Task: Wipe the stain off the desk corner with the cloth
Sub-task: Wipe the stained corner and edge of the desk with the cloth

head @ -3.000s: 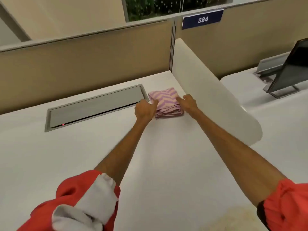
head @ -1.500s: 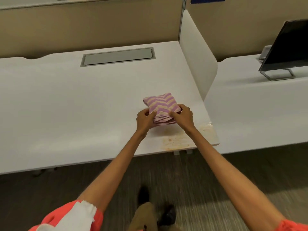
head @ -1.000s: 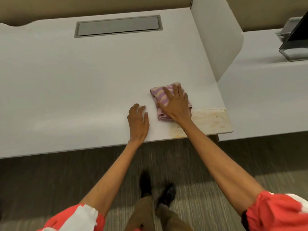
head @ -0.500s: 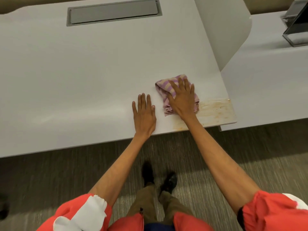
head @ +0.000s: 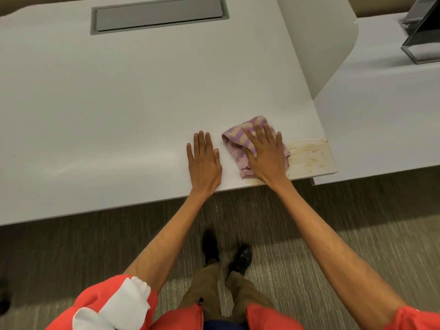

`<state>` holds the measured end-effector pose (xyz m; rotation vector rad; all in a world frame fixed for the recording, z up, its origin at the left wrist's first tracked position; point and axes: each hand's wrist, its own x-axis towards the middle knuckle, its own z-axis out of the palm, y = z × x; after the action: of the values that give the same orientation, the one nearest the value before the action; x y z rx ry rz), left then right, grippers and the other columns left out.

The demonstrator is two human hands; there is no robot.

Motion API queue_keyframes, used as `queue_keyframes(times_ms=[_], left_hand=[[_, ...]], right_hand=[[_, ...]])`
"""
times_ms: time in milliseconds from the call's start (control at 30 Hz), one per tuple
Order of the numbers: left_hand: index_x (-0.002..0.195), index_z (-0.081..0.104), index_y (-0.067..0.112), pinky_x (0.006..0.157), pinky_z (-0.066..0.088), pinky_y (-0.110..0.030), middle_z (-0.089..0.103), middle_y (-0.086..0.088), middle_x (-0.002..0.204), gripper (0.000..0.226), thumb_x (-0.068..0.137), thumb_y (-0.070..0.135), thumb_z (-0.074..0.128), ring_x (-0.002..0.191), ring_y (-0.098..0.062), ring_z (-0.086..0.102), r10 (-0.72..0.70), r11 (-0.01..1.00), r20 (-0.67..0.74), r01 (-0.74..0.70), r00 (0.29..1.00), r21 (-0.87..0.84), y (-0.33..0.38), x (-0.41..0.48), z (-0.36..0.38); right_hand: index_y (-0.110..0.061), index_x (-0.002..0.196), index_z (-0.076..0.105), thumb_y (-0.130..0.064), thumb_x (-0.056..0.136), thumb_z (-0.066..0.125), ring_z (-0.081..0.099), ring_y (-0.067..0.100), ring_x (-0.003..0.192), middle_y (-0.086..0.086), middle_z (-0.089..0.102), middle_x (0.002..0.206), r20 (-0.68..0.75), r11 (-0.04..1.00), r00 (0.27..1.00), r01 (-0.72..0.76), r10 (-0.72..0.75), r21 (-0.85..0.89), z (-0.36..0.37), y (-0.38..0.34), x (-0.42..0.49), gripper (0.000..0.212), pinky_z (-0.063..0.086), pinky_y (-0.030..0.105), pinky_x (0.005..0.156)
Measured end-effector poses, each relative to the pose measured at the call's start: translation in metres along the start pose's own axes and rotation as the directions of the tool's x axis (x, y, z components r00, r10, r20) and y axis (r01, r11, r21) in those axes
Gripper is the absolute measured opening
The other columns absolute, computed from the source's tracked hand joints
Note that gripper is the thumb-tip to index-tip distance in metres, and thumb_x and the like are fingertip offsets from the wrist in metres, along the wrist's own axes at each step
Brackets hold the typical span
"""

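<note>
A folded pink and yellow zigzag cloth (head: 240, 135) lies on the white desk (head: 119, 103) near its front right corner. My right hand (head: 265, 156) presses flat on top of the cloth, fingers spread. A yellowish brown stain (head: 309, 156) covers the desk corner just right of the cloth, and a faint trace shows at the desk edge under my wrist. My left hand (head: 204, 163) rests flat on the bare desk to the left of the cloth, holding nothing.
A grey cable hatch (head: 158, 14) is set in the desk's far side. A white divider panel (head: 319, 41) stands along the right edge. A neighbouring desk (head: 381, 115) carries a monitor stand (head: 421, 44). My shoes (head: 226, 253) stand on striped carpet below.
Both hands carried the cloth from the far side to the front right corner. My left hand let go and lay flat; my right hand now presses the cloth, shifted slightly toward the edge.
</note>
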<state>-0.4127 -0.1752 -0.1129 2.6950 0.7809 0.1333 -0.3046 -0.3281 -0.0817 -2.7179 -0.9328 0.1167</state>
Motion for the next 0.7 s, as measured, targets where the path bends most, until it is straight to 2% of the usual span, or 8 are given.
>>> queue_keyframes(times_ms=[167,333,500,600,700], left_hand=[[0.157,0.005,0.009,0.125,-0.005,-0.042,0.004,-0.010,0.166,0.058,0.106,0.035,0.016,0.154,-0.021,-0.001,-0.011,1.000,-0.004,0.011,1.000,-0.004,0.002,0.001,-0.001],[0.157,0.002,0.008,0.125,-0.005,-0.041,0.003,-0.010,0.166,0.059,0.106,0.035,0.017,0.154,-0.020,-0.001,-0.023,0.999,0.007,0.023,1.000,-0.026,0.003,0.000,-0.003],[0.157,0.004,0.009,0.125,-0.005,-0.042,0.003,-0.010,0.166,0.059,0.106,0.036,0.017,0.154,-0.021,-0.001,-0.018,1.000,0.015,0.018,1.000,0.012,0.006,-0.001,-0.004],[0.157,0.004,0.008,0.125,-0.004,-0.042,0.003,-0.010,0.166,0.059,0.106,0.036,0.016,0.154,-0.021,-0.001,-0.020,1.000,0.026,0.020,0.999,0.008,0.004,-0.002,-0.005],[0.157,0.004,0.008,0.125,-0.005,-0.041,0.003,-0.010,0.166,0.060,0.106,0.037,0.017,0.154,-0.021,0.000,-0.018,1.000,0.022,0.018,1.000,0.007,0.003,-0.004,-0.005]], right_hand=[[-0.029,0.153,0.025,-0.041,0.102,0.039,0.006,0.024,0.152,0.003,0.017,0.164,-0.016,0.988,0.988,-0.155,0.156,0.022,-0.001,-0.017,0.021,0.055,0.001,0.052,0.123],[-0.027,0.153,0.027,-0.041,0.101,0.038,0.007,0.023,0.152,0.002,0.019,0.163,-0.021,0.997,0.997,-0.081,0.081,0.003,0.004,-0.015,-0.018,0.054,0.001,0.051,0.123],[-0.027,0.152,0.029,-0.038,0.101,0.038,0.007,0.023,0.152,0.001,0.020,0.163,-0.040,0.972,0.971,-0.235,0.236,0.021,0.003,-0.027,-0.001,0.054,-0.001,0.052,0.123],[-0.025,0.153,0.028,-0.037,0.101,0.038,0.007,0.026,0.152,0.003,0.020,0.163,-0.038,0.982,0.981,-0.190,0.190,0.020,0.007,-0.040,-0.019,0.054,-0.002,0.051,0.122],[-0.024,0.150,0.034,-0.032,0.099,0.045,0.014,0.025,0.151,0.004,0.027,0.161,-0.049,0.993,0.992,-0.120,0.120,0.003,0.001,-0.018,-0.036,0.053,0.007,0.054,0.123]])
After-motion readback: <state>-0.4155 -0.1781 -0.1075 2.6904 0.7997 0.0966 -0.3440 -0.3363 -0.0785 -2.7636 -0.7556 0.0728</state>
